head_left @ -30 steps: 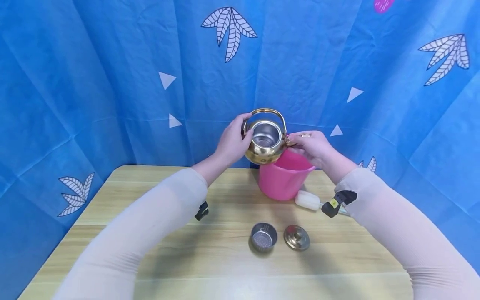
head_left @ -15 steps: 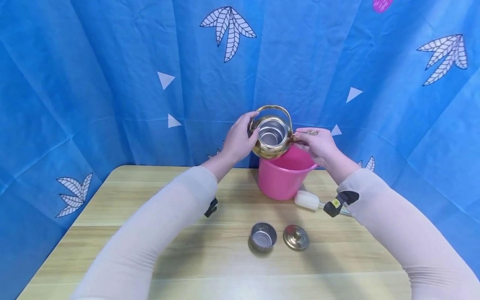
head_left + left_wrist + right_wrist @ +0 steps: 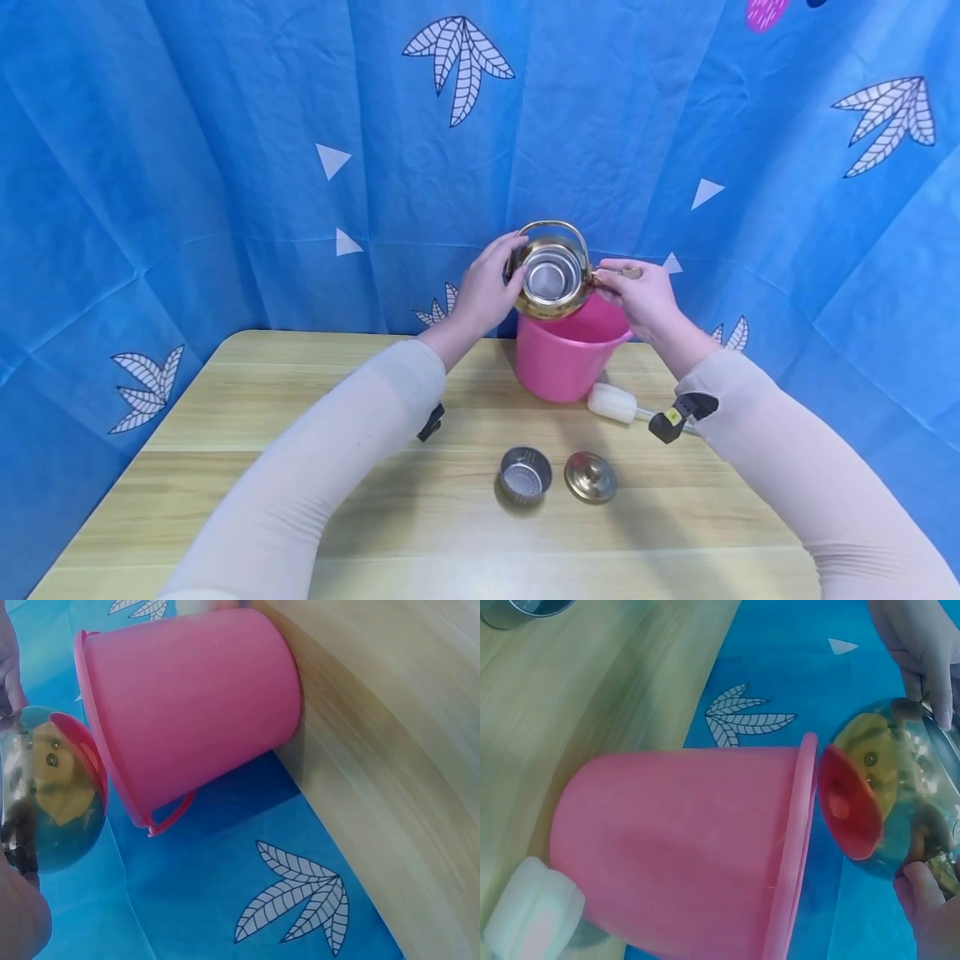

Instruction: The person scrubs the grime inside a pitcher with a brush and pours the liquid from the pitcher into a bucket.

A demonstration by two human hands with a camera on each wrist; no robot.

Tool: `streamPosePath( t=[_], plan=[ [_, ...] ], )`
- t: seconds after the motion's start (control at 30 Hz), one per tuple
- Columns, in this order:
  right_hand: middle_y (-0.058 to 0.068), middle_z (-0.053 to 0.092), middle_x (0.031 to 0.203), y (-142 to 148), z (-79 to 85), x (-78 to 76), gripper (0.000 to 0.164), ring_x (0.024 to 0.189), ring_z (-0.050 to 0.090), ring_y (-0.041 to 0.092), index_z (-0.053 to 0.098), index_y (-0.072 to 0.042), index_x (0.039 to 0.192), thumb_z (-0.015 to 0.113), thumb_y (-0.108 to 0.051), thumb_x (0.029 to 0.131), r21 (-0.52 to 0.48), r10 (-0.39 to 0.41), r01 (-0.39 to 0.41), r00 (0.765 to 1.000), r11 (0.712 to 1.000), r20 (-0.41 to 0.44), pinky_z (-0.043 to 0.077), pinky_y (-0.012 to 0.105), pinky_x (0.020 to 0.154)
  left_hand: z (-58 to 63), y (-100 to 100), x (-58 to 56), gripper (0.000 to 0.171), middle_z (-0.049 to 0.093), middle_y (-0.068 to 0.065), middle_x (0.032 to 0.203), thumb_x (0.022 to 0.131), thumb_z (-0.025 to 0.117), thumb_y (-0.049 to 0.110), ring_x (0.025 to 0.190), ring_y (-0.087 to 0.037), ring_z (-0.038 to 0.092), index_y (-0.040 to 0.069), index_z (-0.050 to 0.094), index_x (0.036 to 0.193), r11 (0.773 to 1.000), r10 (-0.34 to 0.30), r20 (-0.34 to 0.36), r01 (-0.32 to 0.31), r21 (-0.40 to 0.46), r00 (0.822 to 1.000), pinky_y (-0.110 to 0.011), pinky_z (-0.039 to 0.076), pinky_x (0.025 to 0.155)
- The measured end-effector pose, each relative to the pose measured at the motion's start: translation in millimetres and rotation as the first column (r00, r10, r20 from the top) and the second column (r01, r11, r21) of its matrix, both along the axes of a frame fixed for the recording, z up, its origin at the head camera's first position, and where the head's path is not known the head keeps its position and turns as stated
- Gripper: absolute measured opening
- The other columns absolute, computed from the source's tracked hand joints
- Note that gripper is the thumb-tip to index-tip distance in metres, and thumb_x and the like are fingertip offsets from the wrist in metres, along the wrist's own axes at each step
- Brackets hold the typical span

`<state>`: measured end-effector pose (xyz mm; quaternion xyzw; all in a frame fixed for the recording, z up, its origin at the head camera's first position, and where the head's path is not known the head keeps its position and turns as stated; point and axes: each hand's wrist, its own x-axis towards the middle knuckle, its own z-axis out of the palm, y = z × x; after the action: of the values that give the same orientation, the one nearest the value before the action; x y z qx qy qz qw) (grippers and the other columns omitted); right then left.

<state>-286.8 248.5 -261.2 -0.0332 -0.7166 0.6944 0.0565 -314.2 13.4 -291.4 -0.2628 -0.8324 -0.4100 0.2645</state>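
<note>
A gold teapot with its top uncovered is held up over the near left rim of the pink bucket. Its metal inside shows, and its hoop handle stands up. My left hand grips the left side of the pot by the handle's base. At the other side, my right hand pinches the spout. In the right wrist view the pot's shiny belly is just beyond the bucket's rim, mirroring its pink. Whether they touch cannot be told.
A round metal strainer and a gold lid lie on the wooden table, nearer the front. A white sponge brush rests by the bucket's right foot. Behind the table hangs a blue curtain.
Both hands have carried the teapot a little to the right, farther over the bucket, the left hand moving most. It rose slightly, then sank again. Bucket, strainer, lid and brush stayed in place.
</note>
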Motion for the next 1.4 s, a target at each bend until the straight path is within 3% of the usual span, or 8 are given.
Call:
streamPosePath(
  t=[0.33, 0.63, 0.8, 1.0, 1.2, 1.4],
  plan=[
    [0.000, 0.069, 0.095, 2, -8.8, -1.2, 0.043, 0.084, 0.071, 0.007, 0.056, 0.007, 0.135, 0.066, -0.007, 0.096, -0.020, -0.006, 0.005, 0.999, 1.000, -0.049, 0.052, 0.030, 0.092, -7.5, 1, -1.2, 0.043, 0.043, -0.003, 0.155, 0.101, 0.060, 0.016, 0.139, -0.022, 0.045, 0.011, 0.055, 0.143, 0.999, 0.004, -0.006, -0.004, -0.035, 1.000, -0.031, 0.040, 0.111],
    [0.007, 0.065, 0.105, 0, -13.2, -7.3, 0.041, 0.086, 0.071, 0.008, 0.059, 0.007, 0.133, 0.067, -0.004, 0.095, -0.027, -0.046, 0.043, 0.990, 0.999, -0.134, 0.054, 0.030, 0.091, -10.7, 6, -4.6, 0.043, 0.043, -0.005, 0.155, 0.100, 0.061, 0.016, 0.139, -0.024, 0.045, 0.010, 0.056, 0.142, 0.998, 0.031, -0.028, -0.032, -0.062, 0.999, -0.034, 0.040, 0.111],
    [0.015, 0.065, 0.116, 3, -17.1, -6.5, 0.042, 0.089, 0.070, 0.007, 0.058, 0.006, 0.135, 0.066, -0.006, 0.095, 0.022, -0.072, 0.076, 0.986, 0.997, -0.153, 0.054, 0.029, 0.092, -14.0, 11, -6.1, 0.043, 0.044, -0.008, 0.154, 0.100, 0.062, 0.014, 0.138, -0.026, 0.046, 0.010, 0.056, 0.142, 0.997, 0.036, -0.029, -0.038, -0.072, 0.999, -0.035, 0.040, 0.112],
    [0.021, 0.061, 0.130, 3, -23.4, -4.5, 0.044, 0.107, 0.068, 0.016, 0.057, 0.003, 0.137, 0.066, -0.011, 0.097, 0.083, -0.075, 0.090, 0.982, 0.992, -0.171, 0.049, 0.036, 0.100, -19.5, 12, -7.1, 0.042, 0.048, -0.011, 0.150, 0.101, 0.060, 0.013, 0.136, -0.028, 0.049, 0.009, 0.056, 0.142, 0.997, 0.029, -0.028, -0.031, -0.068, 0.999, -0.035, 0.041, 0.111],
    [0.021, 0.061, 0.129, 3, -26.5, -3.8, 0.043, 0.107, 0.067, 0.016, 0.058, 0.003, 0.137, 0.066, -0.010, 0.096, 0.096, -0.075, 0.098, 0.973, 0.991, -0.217, 0.050, 0.036, 0.099, -20.3, 14, -7.0, 0.042, 0.050, -0.012, 0.148, 0.101, 0.060, 0.013, 0.135, -0.027, 0.050, 0.011, 0.056, 0.142, 0.997, 0.032, -0.026, -0.034, -0.072, 0.999, -0.034, 0.042, 0.110],
    [0.021, 0.063, 0.128, 7, -30.3, -3.4, 0.040, 0.107, 0.067, 0.016, 0.061, -0.001, 0.135, 0.065, -0.014, 0.097, 0.180, -0.081, 0.134, 0.958, 0.975, -0.274, 0.053, 0.028, 0.094, -22.8, 18, -9.4, 0.045, 0.050, -0.009, 0.148, 0.099, 0.062, 0.012, 0.133, -0.026, 0.051, 0.013, 0.055, 0.143, 0.997, 0.036, -0.020, -0.037, -0.075, 0.999, -0.032, 0.043, 0.109]
  ],
)
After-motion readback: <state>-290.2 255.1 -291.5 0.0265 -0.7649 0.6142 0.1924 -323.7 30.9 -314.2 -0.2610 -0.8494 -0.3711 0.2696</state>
